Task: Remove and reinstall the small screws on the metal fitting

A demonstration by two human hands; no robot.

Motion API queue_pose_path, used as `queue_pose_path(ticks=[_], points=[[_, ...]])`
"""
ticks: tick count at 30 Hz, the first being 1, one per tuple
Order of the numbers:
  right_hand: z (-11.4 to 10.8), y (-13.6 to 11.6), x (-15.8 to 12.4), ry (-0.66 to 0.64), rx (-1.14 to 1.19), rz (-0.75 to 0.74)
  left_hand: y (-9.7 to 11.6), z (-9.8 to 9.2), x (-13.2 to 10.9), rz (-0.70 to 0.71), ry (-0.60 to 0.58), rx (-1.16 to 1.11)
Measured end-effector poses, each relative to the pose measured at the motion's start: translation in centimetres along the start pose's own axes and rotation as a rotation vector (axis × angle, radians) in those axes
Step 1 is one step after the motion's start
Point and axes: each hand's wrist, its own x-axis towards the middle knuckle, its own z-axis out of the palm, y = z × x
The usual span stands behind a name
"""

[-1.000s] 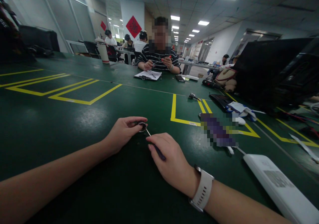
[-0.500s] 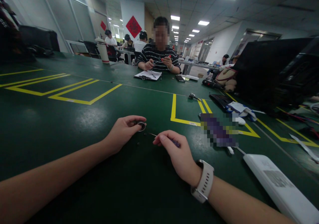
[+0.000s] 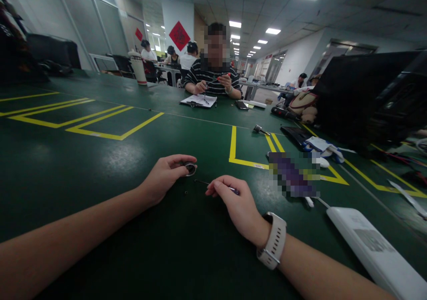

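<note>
My left hand (image 3: 168,175) is closed on a small round metal ring (image 3: 191,169), held at its rim between thumb and fingers just over the table. My right hand (image 3: 233,197) pinches a slim screwdriver (image 3: 202,182) with a thin dark shaft and a purplish handle. Its tip points left, a short way below the ring and apart from it. At that tip a tiny dark piece seems to sit, too small to make out. One tiny dark nut-like part (image 3: 186,192) lies on the green table (image 3: 140,233) between my hands.
Yellow tape marks the table. To the right are a white power strip (image 3: 370,242), a blurred-out flat object (image 3: 293,175), a cloth (image 3: 323,148) and a metal piece (image 3: 258,129). A seated person (image 3: 213,77) works opposite, beside a cup (image 3: 138,68). A dark monitor (image 3: 363,95) stands right.
The screwdriver's tip has moved slightly left, to where one of two tiny loose parts lay. My left hand has barely moved; the ring is turned a little.
</note>
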Motion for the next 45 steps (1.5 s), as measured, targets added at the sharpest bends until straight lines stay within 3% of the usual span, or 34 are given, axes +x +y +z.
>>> queue_pose_path(ticks=[7, 16, 25, 39, 45], points=[[-0.2, -0.7, -0.7, 0.098, -0.375, -0.235, 0.2, 0.0, 0.0, -0.047, -0.011, -0.067], [0.0, -0.6, -0.9, 0.058, -0.255, -0.345, 0.6, 0.0, -0.2, -0.068, -0.006, -0.123], [0.4, -0.9, -1.0, -0.044, -0.275, -0.506, 0.6, 0.0, -0.3, -0.056, -0.04, -0.176], [0.4, -0.7, -0.9, -0.008, -0.283, -0.481, 0.2, 0.2, -0.1, -0.034, -0.002, -0.162], [0.2, -0.5, -0.9, 0.007, -0.301, -0.345, 0.0, 0.1, 0.1, -0.019, 0.011, -0.121]])
